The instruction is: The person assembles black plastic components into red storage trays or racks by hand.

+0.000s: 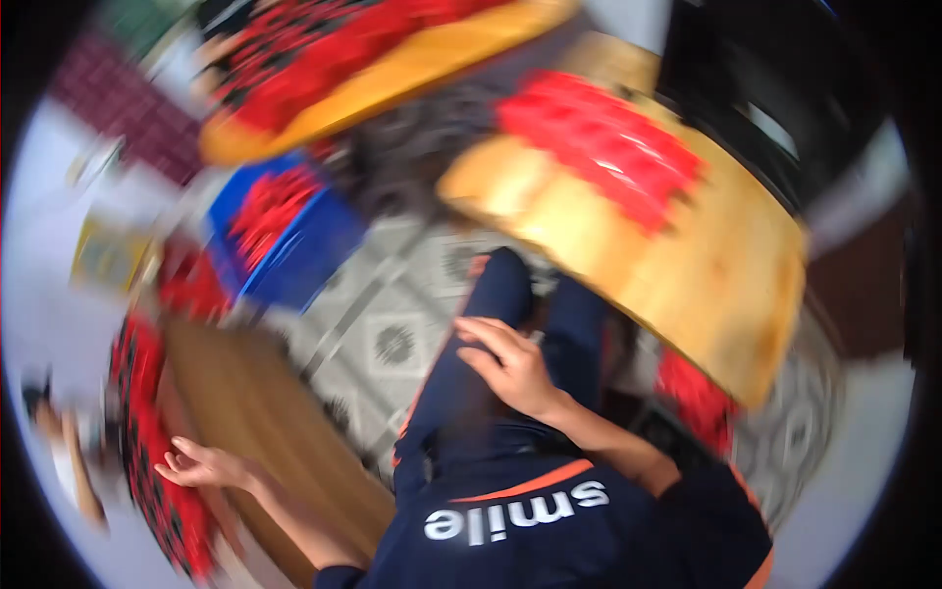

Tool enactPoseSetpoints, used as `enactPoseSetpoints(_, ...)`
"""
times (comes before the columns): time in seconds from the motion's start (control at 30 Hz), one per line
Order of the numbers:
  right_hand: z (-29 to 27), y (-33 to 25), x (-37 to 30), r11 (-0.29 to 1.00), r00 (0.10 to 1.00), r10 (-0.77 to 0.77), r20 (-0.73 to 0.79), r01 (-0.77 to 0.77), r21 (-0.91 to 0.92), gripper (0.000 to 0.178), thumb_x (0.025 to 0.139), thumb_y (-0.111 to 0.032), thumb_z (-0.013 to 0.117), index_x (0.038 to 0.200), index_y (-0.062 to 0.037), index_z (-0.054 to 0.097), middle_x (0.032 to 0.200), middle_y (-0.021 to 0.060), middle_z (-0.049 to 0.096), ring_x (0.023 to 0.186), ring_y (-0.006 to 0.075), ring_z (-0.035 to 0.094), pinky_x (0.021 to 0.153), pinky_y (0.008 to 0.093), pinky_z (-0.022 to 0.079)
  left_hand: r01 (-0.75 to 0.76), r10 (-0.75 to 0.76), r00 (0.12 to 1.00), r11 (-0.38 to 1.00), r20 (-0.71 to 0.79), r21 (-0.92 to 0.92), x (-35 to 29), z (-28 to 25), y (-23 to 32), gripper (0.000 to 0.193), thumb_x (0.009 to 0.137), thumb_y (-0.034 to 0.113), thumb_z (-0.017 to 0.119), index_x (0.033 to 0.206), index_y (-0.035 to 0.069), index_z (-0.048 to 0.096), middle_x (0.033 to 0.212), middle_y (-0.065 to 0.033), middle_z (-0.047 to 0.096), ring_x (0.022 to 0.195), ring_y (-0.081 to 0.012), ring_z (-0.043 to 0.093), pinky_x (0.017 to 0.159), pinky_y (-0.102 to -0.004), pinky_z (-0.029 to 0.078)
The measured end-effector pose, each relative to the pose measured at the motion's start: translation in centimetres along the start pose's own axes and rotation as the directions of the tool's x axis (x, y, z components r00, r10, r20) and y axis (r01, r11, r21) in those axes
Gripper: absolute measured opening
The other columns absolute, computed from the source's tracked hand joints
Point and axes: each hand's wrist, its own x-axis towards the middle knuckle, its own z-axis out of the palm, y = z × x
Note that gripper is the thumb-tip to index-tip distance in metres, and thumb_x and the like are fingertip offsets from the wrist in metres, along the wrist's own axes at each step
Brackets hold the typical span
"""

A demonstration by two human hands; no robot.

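My left hand (201, 464) reaches out to the left with fingers apart and slightly curled, nothing seen in it. It is nearest to a long spread of red and black pieces (147, 393), too blurred to name; I cannot tell whether it touches them. Over my lap, my right hand (510, 368) hovers or rests with thumb and fingers apart, and it holds nothing visible. Dark trousers (442, 363) lie beneath it. Ahead on the right, glossy red packs (603, 137) lie in a row on a light wooden table (726, 285).
A blue bin (309, 255) with red items stands on the patterned tile floor (392, 344). Beside my left arm is a brown surface (245, 393). Another wooden table (422, 74) bears red and black pieces, with another person's hand (221, 49) there. Red items (697, 398) lie under the right table.
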Motion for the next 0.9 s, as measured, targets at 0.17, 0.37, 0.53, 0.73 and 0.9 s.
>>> enactPoseSetpoints(0.17, -11.6, 2.8, 1.8, 0.759, 0.639, -0.435, -0.635, -0.119, -0.64, 0.04, 0.08, -0.007, 0.073, 0.117, -0.0009, 0.058, 0.116, 0.015, 0.06, 0.108, 0.033, 0.056, 0.096, 0.044, 0.041, 0.154, 0.526, 0.411, 0.765, 0.745, -0.625, -19.9, 9.1, 21.0, 0.041, 0.085, 0.008, 0.064, 0.125, 0.002, 0.057, 0.13, -0.0135, 0.052, 0.125, -0.0272, 0.044, 0.105, -0.0378, 0.032)
enactPoseSetpoints(0.37, -19.6, 5.7, 5.6, 0.891, 0.667, 0.081, -0.74, -0.382, -0.247, 0.044, 0.09, -0.015, 0.068, 0.126, 0.0017, 0.049, 0.117, 0.0148, 0.06, 0.112, 0.0219, 0.057, 0.095, 0.0351, 0.045, 0.059, 0.904, 0.162, 0.392, 0.396, -0.918, -33.1, 14.6, 35.9, 0.045, 0.088, 0.033, 0.066, 0.131, 0.021, 0.057, 0.143, -0.013, 0.041, 0.136, -0.0363, 0.032, 0.109, -0.0519, 0.024)
enactPoseSetpoints(0.53, -22.7, 9.1, 2.7, 0.932, 0.629, 0.009, -0.777, -0.287, -0.221, 0.027, 0.088, -0.012, 0.069, 0.111, -0.0035, 0.06, 0.09, 0.0111, 0.067, 0.087, 0.0119, 0.062, 0.076, 0.0277, 0.05, 0.175, 0.872, 0.026, 0.477, 0.488, -0.861, -40.0, 17.2, 37.1, 0.038, 0.093, 0.044, 0.057, 0.127, 0.028, 0.061, 0.147, -0.0103, 0.038, 0.139, -0.0444, 0.02, 0.106, -0.0667, 0.02)
enactPoseSetpoints(0.73, -25.5, -0.8, -4.9, 0.891, 0.545, 0.078, -0.835, -0.414, -0.187, 0.019, 0.092, -0.003, 0.061, 0.111, 0.0, 0.062, 0.097, 0.0076, 0.067, 0.092, 0.0145, 0.063, 0.083, 0.0285, 0.05, -0.012, 0.859, 0.09, 0.507, 0.504, -0.862, -35.4, 10.4, 40.3, 0.062, 0.088, 0.045, 0.062, 0.142, 0.021, 0.045, 0.151, -0.0153, 0.031, 0.14, -0.0448, 0.018, 0.105, -0.0685, 0.017)
enactPoseSetpoints(0.9, -25.2, -6.9, -1.1, 0.651, 0.961, -0.232, -0.15, 0.039, -0.758, 0.016, 0.089, -0.011, 0.065, 0.101, -0.0002, 0.067, 0.095, 0.0111, 0.068, 0.086, 0.0241, 0.067, 0.08, 0.0374, 0.052, 0.901, 0.72, -0.427, 0.286, 0.546, 0.328, -32.2, 3.7, 42.7, 0.113, 0.077, 0.01, 0.077, 0.152, 0.008, -0.008, 0.142, -0.0206, 0.036, 0.131, -0.0315, 0.04, 0.106, -0.0466, 0.038)
